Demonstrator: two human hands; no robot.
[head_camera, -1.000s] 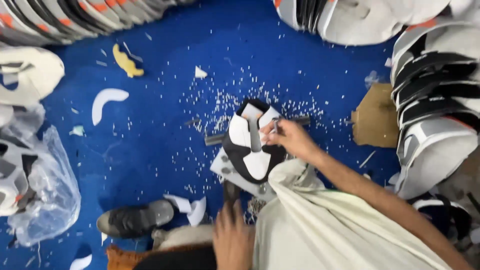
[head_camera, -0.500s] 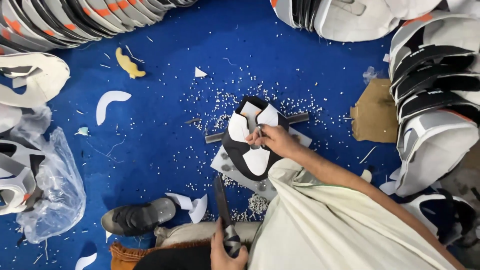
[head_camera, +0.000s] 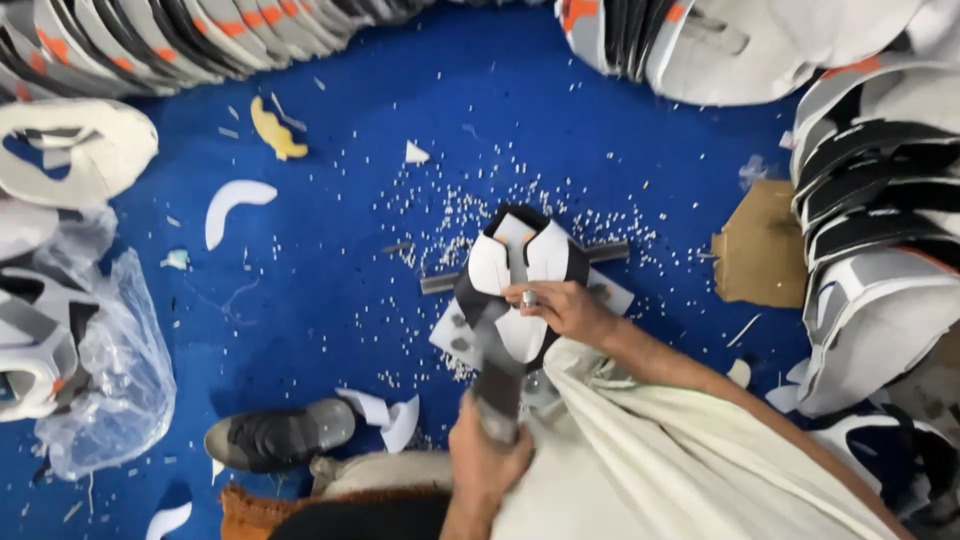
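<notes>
Black-and-white shoe upper piece (head_camera: 520, 290) lies flat on a pale plate (head_camera: 615, 295) at the middle of the blue floor (head_camera: 330, 290), with a dark metal rod (head_camera: 440, 283) running under it from left to right. Your right hand (head_camera: 560, 308) rests on the middle of the piece, fingers pinched shut around a small metal punch (head_camera: 528, 298) that stands on the material. Your left hand (head_camera: 485, 455) is closed around the handle of a hammer (head_camera: 497, 385), blurred, its head just above the near edge of the piece. Tiny white punched-out chips (head_camera: 450, 215) are scattered around the plate. Your dark shoe (head_camera: 280, 435) sits near the lower left, with white offcuts (head_camera: 385, 415) just beside it. Farther out, a yellow scrap (head_camera: 275, 130) and a white curved scrap (head_camera: 235, 200) lie on the floor, a clear plastic bag (head_camera: 110, 385) sits at the left, a cardboard piece (head_camera: 760, 255) at the right, and stacks of similar uppers (head_camera: 870, 200) line the edges.
</notes>
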